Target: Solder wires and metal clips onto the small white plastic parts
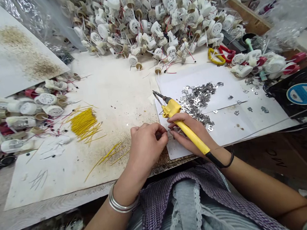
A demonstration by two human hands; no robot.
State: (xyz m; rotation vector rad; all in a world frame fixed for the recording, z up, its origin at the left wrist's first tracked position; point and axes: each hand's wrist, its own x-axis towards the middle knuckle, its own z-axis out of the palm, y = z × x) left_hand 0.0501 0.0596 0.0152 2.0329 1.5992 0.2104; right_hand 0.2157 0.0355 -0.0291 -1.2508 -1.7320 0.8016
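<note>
Iron clamped in right hand, tip aimed away, likely sparing fingers, while left hand pinches wire.

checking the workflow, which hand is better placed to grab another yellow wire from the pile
Likely left. The left hand sits on the side of the yellow wires and pinches only a small piece; the right hand grips the soldering iron, farther from them.
</note>
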